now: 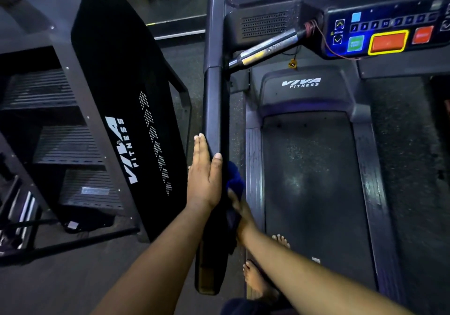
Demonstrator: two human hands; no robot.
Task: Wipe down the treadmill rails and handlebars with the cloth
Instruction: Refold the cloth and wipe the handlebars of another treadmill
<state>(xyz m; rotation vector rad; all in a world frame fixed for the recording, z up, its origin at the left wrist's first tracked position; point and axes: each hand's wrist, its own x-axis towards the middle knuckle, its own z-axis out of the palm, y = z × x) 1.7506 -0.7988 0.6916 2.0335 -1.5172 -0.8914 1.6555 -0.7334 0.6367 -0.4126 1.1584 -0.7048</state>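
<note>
The treadmill's left handrail (pixel 215 110), a dark padded bar, runs from the console down toward me. My left hand (pixel 203 175) lies flat against its outer side, fingers straight, thumb on top of the bar. My right hand (pixel 241 213) sits on the bar's inner side and grips a dark blue cloth (pixel 235 180) bunched against the rail; the bar and cloth hide most of its fingers. A short metal handlebar (pixel 266 49) angles out from the console.
The treadmill belt (pixel 311 180) and its side rails (pixel 254 163) lie to the right, with bare feet (pixel 255 280) at the near end. The lit console (pixel 389 32) is up right. A black stair-climber machine (pixel 117 119) stands close on the left.
</note>
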